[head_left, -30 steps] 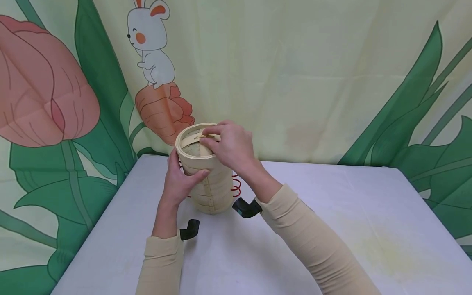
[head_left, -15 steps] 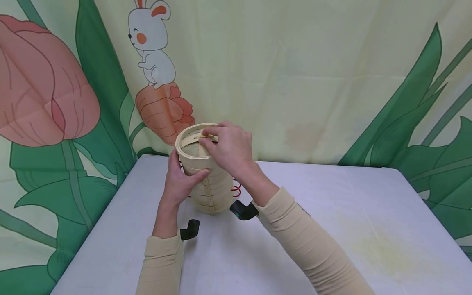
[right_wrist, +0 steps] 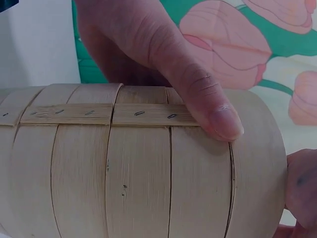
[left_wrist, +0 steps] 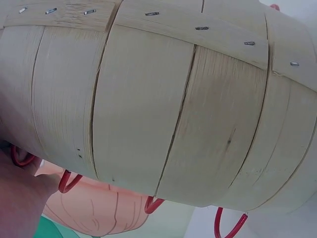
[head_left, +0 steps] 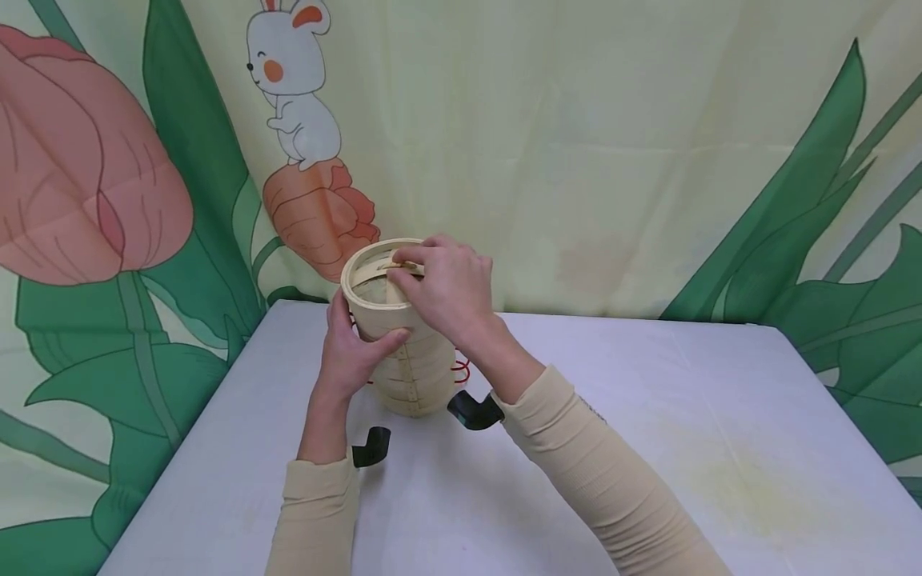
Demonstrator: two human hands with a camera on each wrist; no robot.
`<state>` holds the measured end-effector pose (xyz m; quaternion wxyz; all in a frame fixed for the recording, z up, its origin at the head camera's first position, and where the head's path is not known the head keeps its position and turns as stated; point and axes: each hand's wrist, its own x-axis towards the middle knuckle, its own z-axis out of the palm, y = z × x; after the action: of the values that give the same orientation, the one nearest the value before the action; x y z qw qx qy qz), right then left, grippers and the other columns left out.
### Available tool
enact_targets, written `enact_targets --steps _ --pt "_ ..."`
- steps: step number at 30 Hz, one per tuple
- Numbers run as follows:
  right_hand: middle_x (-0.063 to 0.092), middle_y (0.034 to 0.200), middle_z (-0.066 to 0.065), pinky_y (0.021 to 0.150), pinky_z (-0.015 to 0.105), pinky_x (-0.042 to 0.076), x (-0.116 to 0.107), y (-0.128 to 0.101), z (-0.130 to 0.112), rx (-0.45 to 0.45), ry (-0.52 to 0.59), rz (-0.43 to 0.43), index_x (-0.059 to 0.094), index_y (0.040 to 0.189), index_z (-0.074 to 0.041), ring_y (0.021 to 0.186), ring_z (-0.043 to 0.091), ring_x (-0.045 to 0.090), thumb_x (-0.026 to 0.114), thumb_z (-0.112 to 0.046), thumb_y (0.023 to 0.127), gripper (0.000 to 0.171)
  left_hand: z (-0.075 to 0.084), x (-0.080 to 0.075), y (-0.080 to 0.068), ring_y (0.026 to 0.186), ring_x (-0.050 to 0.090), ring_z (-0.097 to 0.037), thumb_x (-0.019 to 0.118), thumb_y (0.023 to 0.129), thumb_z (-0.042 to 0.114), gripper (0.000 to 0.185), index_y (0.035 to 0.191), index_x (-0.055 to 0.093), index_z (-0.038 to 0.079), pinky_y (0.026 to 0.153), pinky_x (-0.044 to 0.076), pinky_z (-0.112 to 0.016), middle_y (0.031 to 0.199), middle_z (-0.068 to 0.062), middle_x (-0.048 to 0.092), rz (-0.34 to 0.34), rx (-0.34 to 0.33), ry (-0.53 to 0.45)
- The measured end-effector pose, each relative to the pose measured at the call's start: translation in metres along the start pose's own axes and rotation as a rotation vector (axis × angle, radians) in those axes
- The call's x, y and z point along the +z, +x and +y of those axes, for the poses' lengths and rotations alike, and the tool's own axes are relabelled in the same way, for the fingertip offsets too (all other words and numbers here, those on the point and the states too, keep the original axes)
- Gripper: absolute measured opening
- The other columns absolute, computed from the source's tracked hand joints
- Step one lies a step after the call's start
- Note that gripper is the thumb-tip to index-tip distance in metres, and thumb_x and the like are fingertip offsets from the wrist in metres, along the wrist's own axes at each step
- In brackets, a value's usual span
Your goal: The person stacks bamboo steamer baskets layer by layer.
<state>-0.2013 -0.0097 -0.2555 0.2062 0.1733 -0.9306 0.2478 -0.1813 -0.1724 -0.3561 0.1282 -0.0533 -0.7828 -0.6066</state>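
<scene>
A tall stack of round bamboo steamer baskets (head_left: 410, 376) stands upright on the table in the head view, several tiers high. Its lid (head_left: 378, 306) has a raised rim and a bamboo strap handle (head_left: 370, 274) across the top. My left hand (head_left: 349, 352) grips the upper side of the stack, thumb in front and fingers round the left. With thumb and index finger my right hand (head_left: 454, 288) pinches the strap handle, covering the lid's right part. The left wrist view shows the stapled bamboo wall (left_wrist: 143, 99) close up; in the right wrist view, the left thumb (right_wrist: 213, 109) presses it.
Red wire loops (head_left: 462, 370) stick out from the stack's side. The stack stands on a white-covered table (head_left: 612, 416) with a faint yellowish stain at the right. Black wrist cameras (head_left: 475, 410) hang near both cuffs. Behind is a cloth backdrop (head_left: 576, 160) printed with flowers and a rabbit.
My right wrist and forearm have shifted slightly left and down, while the fingers keep their pinch on the strap handle. The left hand and the steamer stack stay in place.
</scene>
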Motion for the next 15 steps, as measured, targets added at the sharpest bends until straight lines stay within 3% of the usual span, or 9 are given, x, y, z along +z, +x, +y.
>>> enact_targets --steps 8,15 --pt "0.069 0.120 -0.005 0.082 0.052 0.042 -0.0012 -0.0049 -0.0003 -0.003 0.070 -0.011 0.079 0.114 -0.031 0.106 0.028 0.063 0.059 -0.035 0.100 0.025 -0.0004 -0.0047 0.0002 0.137 0.033 -0.026 0.088 0.077 0.029 0.107 0.159 0.020 0.017 0.110 0.032 -0.054 0.153 -0.012 0.024 -0.003 0.027 0.023" --pt "0.068 0.125 -0.002 0.092 0.055 0.039 -0.0059 -0.0105 0.0066 0.001 0.189 -0.004 0.076 0.123 -0.023 0.117 0.023 0.061 0.059 -0.036 0.100 0.031 0.0029 -0.0069 0.0001 0.137 0.031 -0.025 0.087 0.078 0.026 0.107 0.159 0.019 0.017 0.111 0.032 -0.054 0.152 -0.012 0.024 -0.018 0.041 0.002"
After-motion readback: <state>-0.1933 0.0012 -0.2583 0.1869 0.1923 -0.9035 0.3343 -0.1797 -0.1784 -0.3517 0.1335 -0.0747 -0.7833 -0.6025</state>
